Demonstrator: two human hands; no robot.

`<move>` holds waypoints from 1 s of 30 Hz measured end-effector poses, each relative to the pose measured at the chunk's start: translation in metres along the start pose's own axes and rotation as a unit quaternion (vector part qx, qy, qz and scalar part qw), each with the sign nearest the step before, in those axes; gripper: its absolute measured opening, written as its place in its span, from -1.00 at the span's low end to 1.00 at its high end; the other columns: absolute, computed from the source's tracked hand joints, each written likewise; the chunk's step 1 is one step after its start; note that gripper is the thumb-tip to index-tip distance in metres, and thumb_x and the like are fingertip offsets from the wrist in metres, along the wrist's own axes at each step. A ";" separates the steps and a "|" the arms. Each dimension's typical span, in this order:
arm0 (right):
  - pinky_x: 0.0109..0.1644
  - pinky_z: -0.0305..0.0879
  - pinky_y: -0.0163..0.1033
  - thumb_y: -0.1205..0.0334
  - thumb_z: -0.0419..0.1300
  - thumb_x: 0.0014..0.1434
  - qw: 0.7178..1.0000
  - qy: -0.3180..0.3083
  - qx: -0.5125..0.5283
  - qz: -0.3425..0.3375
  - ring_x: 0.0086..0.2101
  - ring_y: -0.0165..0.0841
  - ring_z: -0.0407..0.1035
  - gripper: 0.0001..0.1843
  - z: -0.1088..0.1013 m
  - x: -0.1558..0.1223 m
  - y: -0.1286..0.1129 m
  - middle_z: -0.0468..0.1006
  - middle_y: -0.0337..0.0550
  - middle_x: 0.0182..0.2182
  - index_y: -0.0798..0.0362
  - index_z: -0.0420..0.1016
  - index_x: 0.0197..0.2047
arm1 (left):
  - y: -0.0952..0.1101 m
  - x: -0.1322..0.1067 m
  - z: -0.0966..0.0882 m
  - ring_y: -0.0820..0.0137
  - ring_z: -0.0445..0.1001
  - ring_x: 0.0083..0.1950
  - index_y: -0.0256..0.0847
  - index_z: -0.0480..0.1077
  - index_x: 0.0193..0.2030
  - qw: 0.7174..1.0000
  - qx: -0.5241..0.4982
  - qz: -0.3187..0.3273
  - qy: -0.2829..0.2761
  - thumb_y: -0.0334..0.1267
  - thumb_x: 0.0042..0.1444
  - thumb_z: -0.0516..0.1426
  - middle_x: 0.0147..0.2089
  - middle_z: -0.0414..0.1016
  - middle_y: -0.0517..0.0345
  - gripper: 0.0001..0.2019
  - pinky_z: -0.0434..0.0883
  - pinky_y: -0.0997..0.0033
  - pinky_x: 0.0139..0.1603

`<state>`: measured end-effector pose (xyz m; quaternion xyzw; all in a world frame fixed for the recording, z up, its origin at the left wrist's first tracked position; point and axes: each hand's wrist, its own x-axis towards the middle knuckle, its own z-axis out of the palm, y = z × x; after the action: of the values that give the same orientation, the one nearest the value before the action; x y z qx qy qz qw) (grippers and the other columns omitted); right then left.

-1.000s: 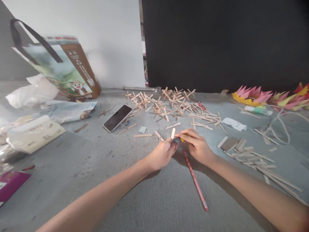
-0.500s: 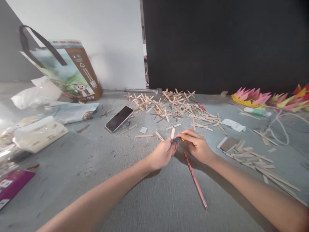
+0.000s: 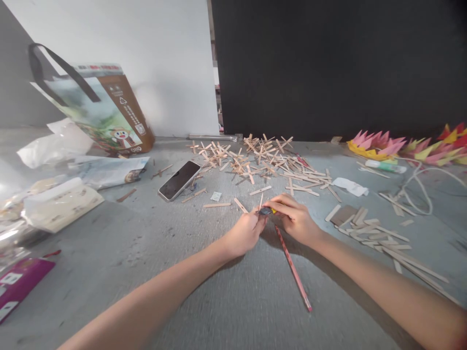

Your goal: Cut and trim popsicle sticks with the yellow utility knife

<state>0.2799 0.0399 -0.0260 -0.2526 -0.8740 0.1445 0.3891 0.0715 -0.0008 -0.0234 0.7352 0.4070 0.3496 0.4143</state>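
Note:
My left hand is closed around a wooden craft stick, whose upper end stands up beyond the fingers and shows its narrow edge. My right hand grips a small utility knife with yellow and dark parts. Its dark end meets the stick at my left fingertips; the exact contact is hidden by the fingers. Another craft stick lies just past my left hand. Below my right hand, a red patterned pencil rests on the grey table.
Crossed sticks are heaped at the back, and loose sticks lie at right. A phone sits left of the heap. A paper bag and plastic packets stand left. Paper crowns, a glue stick and a white cable lie right.
The stick in my left hand has turned from its flat face to its edge. Both hands stay together in nearly the same place; the view has shifted slightly.

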 end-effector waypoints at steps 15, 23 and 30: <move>-0.04 0.41 -0.07 0.56 -0.02 0.36 1.000 0.011 -0.003 0.026 -0.10 -0.20 0.39 -0.41 -0.001 -0.001 0.000 0.54 -0.04 -0.08 -0.14 0.50 0.27 | 0.002 -0.003 -0.004 0.43 0.16 -0.34 -0.16 0.17 -0.24 0.998 -0.068 -0.015 0.004 -0.11 0.48 -0.12 -0.34 0.21 0.26 -0.73 0.20 0.39 -0.24; -0.01 0.42 -0.06 0.49 -0.04 0.42 0.999 0.006 0.007 0.037 -0.10 -0.21 0.41 -0.46 -0.002 -0.002 0.003 0.53 -0.04 -0.09 -0.16 0.50 0.27 | -0.005 -0.003 -0.006 0.44 0.11 -0.34 -0.15 0.12 -0.31 0.992 -0.126 0.000 -0.030 -0.06 0.50 -0.17 -0.36 0.13 0.27 -0.66 0.17 0.37 -0.24; -0.03 0.42 -0.08 0.45 -0.03 0.44 0.999 0.009 0.017 0.033 -0.12 -0.22 0.41 -0.52 -0.003 0.000 -0.001 0.55 -0.04 -0.10 -0.13 0.53 0.22 | -0.005 -0.002 -0.005 0.44 0.15 -0.31 -0.17 0.17 -0.25 0.985 -0.168 0.002 -0.042 0.04 0.49 -0.18 -0.30 0.18 0.22 -0.61 0.20 0.38 -0.23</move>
<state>0.2820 0.0391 -0.0232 -0.2761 -0.8591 0.1694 0.3964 0.0650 0.0005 -0.0261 0.6701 0.3233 0.3824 0.5480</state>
